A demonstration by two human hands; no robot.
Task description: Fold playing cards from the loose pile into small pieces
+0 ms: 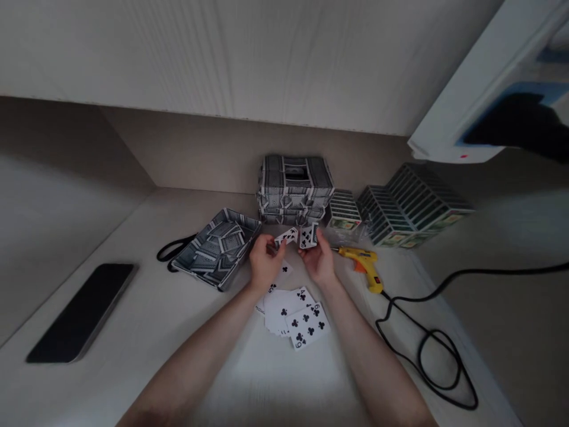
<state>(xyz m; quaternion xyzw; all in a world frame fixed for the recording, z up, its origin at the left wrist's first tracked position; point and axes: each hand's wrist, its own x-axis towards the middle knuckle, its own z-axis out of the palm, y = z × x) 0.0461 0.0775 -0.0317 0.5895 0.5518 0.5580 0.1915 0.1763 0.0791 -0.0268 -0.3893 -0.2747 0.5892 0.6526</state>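
Note:
My left hand [265,261] pinches a bent playing card [287,236] whose face shows black clubs. Beside it, my right hand [319,261] grips another playing card [307,236], also curved and showing clubs. The two cards are close together, just in front of a box-shaped piece made of folded cards [294,190]. Below my hands, a loose heap of playing cards [284,314] lies face up, with a six of clubs [307,325] on top. To the left sits a card-covered tray [226,279] holding folded cards [222,243].
A yellow glue gun [362,261] lies right of my right hand, its black cable [422,356] coiled on the table. Rows of card packs [413,201] stand at the back right. A dark phone [82,314] and a black loop [171,248] lie left. An overhead panel [213,59] hangs above.

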